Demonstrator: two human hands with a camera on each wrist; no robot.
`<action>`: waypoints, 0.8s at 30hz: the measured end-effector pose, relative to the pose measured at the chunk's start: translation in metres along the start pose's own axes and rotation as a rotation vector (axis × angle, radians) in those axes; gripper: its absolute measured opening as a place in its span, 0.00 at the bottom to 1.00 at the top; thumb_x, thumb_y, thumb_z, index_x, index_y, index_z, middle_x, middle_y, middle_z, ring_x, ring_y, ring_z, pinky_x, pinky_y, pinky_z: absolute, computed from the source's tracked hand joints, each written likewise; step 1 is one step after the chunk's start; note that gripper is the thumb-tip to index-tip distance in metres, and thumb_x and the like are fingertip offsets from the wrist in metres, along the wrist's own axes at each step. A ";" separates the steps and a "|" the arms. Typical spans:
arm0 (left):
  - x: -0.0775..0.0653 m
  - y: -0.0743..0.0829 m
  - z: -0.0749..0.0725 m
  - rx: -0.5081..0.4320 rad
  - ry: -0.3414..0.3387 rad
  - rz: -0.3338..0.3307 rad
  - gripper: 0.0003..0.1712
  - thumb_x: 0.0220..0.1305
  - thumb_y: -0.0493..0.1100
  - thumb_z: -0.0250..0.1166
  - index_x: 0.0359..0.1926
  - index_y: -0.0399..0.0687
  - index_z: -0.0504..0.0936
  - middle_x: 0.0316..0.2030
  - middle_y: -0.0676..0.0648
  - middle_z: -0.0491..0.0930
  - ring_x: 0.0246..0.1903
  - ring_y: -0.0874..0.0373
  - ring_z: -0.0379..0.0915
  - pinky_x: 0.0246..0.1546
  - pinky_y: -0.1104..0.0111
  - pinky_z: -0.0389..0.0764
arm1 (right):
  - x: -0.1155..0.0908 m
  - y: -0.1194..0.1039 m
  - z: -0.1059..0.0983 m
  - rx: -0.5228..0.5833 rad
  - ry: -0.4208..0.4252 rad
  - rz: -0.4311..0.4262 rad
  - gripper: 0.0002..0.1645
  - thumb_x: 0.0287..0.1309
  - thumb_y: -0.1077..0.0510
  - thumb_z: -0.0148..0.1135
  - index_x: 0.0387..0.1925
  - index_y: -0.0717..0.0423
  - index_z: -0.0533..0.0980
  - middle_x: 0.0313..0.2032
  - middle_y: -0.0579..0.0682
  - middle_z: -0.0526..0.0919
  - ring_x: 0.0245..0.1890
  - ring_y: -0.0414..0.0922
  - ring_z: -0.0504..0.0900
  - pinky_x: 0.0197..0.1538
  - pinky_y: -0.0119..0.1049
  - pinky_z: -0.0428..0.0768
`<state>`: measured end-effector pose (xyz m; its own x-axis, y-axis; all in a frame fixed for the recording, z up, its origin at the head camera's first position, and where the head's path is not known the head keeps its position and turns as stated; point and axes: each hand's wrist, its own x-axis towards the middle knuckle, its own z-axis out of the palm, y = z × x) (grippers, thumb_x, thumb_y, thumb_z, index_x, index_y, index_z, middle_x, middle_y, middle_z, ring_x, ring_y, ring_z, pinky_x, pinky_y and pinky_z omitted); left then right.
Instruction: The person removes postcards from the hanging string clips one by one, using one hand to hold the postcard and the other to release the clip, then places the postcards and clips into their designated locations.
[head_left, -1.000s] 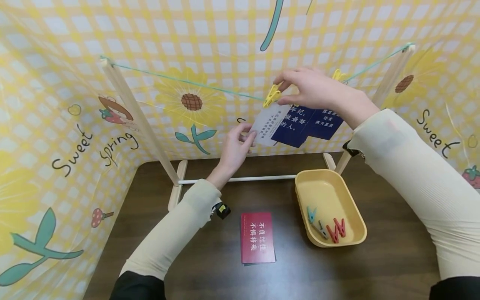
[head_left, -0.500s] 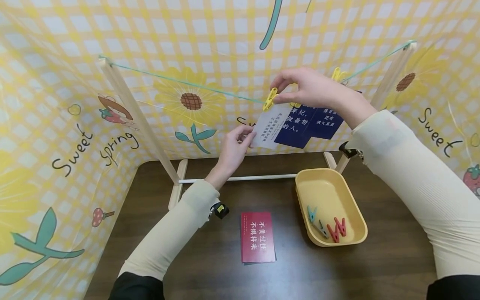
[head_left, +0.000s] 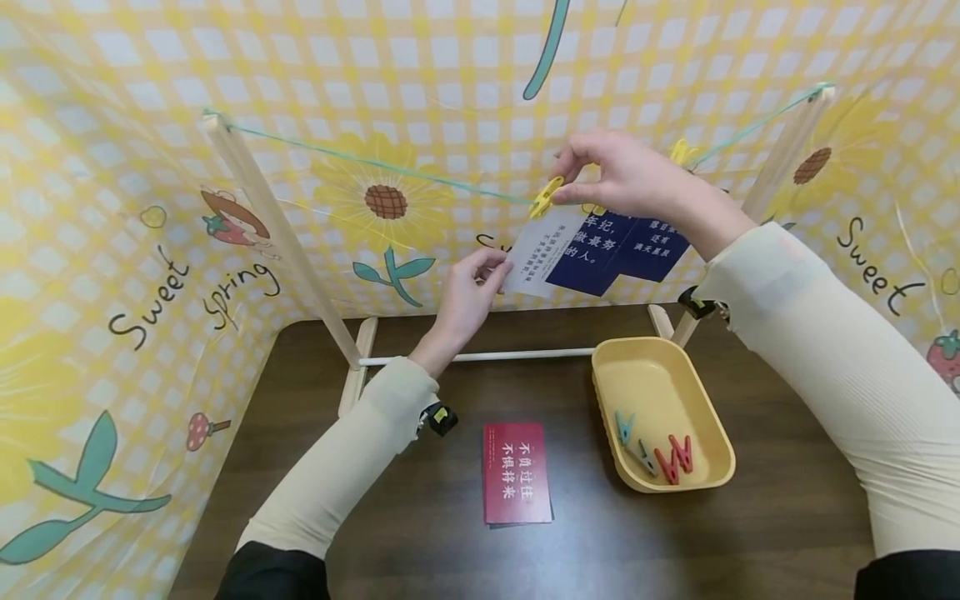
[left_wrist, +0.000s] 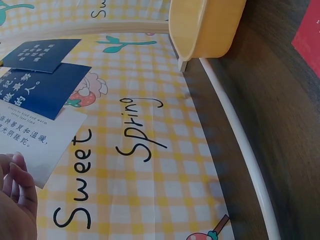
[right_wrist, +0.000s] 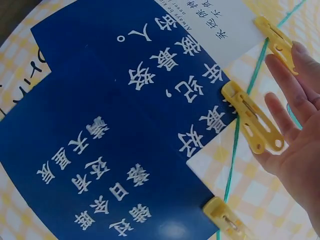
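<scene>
My left hand pinches the lower left edge of a white card printed with dark writing. At the card's top, my right hand pinches a yellow clothespin between thumb and fingers, at the green string. In the right wrist view that clothespin sits on the white card's edge by the string. Two dark blue cards hang beside it, held to the string by yellow clothespins. The right hand partly covers their tops in the head view.
Wooden posts carry the string, with a white rod low between them. On the dark table lie a stack of red-topped cards and a yellow tray with red, blue and grey clothespins. A checked cloth stands behind.
The clothespin in my right hand has shifted and turned slightly at the white card's top edge. My left hand stays on the card, which has barely moved.
</scene>
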<state>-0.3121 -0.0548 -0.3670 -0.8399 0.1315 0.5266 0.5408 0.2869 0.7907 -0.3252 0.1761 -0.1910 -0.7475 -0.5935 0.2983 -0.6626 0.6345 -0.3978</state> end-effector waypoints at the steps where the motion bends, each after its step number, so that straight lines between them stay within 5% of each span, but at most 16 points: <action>1: 0.000 0.000 0.000 0.003 0.001 0.002 0.08 0.74 0.37 0.66 0.46 0.35 0.86 0.38 0.40 0.88 0.28 0.49 0.82 0.23 0.73 0.78 | -0.001 0.000 0.000 -0.007 0.010 -0.009 0.12 0.66 0.60 0.71 0.44 0.63 0.77 0.45 0.60 0.87 0.65 0.56 0.76 0.73 0.53 0.69; 14: 0.005 -0.002 0.001 -0.002 0.016 0.010 0.08 0.72 0.36 0.67 0.46 0.34 0.86 0.36 0.39 0.87 0.26 0.51 0.81 0.28 0.74 0.81 | -0.008 0.006 -0.003 -0.085 0.160 -0.132 0.09 0.63 0.64 0.73 0.38 0.64 0.79 0.40 0.59 0.85 0.48 0.55 0.78 0.55 0.52 0.72; 24: 0.000 -0.008 -0.007 -0.081 0.036 -0.033 0.08 0.73 0.34 0.66 0.45 0.31 0.85 0.37 0.37 0.86 0.25 0.50 0.78 0.26 0.65 0.83 | -0.010 0.005 -0.004 -0.066 0.254 -0.118 0.10 0.61 0.63 0.74 0.38 0.64 0.80 0.39 0.59 0.87 0.49 0.55 0.77 0.60 0.48 0.68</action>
<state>-0.3162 -0.0639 -0.3704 -0.8558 0.0888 0.5097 0.5162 0.2124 0.8297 -0.3212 0.1875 -0.1931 -0.6475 -0.5275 0.5500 -0.7410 0.6044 -0.2926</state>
